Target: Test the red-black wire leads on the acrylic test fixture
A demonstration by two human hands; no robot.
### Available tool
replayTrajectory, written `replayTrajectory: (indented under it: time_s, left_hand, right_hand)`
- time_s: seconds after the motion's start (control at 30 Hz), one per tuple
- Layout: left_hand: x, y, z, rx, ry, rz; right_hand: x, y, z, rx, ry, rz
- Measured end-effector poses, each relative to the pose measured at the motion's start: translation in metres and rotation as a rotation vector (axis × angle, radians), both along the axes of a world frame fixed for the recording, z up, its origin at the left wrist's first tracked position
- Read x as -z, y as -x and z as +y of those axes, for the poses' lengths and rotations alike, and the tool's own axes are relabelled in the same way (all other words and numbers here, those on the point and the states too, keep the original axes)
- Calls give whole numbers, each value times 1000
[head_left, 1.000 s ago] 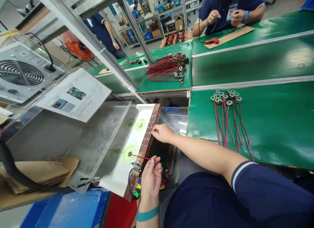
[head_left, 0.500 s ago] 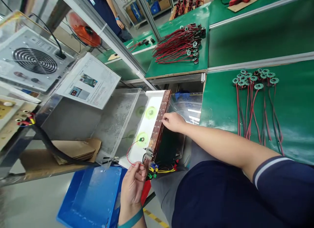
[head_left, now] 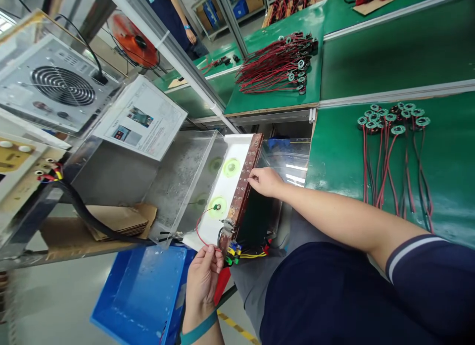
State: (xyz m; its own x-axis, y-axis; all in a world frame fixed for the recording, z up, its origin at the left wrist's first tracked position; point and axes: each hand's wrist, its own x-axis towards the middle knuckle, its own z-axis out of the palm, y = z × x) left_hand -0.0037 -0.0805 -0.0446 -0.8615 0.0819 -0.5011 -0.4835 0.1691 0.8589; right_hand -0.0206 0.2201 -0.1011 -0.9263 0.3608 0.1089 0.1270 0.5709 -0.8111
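Note:
My left hand (head_left: pixel 206 273), with a teal wristband, pinches the end of a thin red wire (head_left: pixel 198 227) by the front end of the fixture. That wire curves up to a small green part (head_left: pixel 217 207) on the nearer yellow-green disc (head_left: pixel 212 214). A second disc (head_left: pixel 231 168) lies farther along the white panel (head_left: pixel 230 189). Beside the panel runs a brown strip (head_left: pixel 240 192) studded with screws. My right hand (head_left: pixel 265 181) rests at this strip with its fingertips pressed together; whatever they grip is hidden. A metal clamp (head_left: pixel 228 227) is mounted near the strip's front end.
A blue bin (head_left: pixel 139 290) stands below at the left. Wired round boards (head_left: pixel 393 118) lie on the green bench at right, and a larger wired pile (head_left: pixel 278 63) lies behind. A metal post (head_left: pixel 174 48) slants across. Another person (head_left: pixel 181 23) stands at the back.
The whole scene has shifted slightly to the right as my head moved. Both hands keep nearly the same place on the wire and at the strip.

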Motion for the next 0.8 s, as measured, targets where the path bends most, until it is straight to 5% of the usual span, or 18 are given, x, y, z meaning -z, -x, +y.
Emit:
replayTrajectory:
  time_s: [0.4,0.8]
  left_hand:
    - [3,0,-6,251,280,153]
    - [1,1,6,251,466,274]
  right_hand:
    - [-1,1,1,-8,24,-29]
    - [-3,1,0,-21,12,-14]
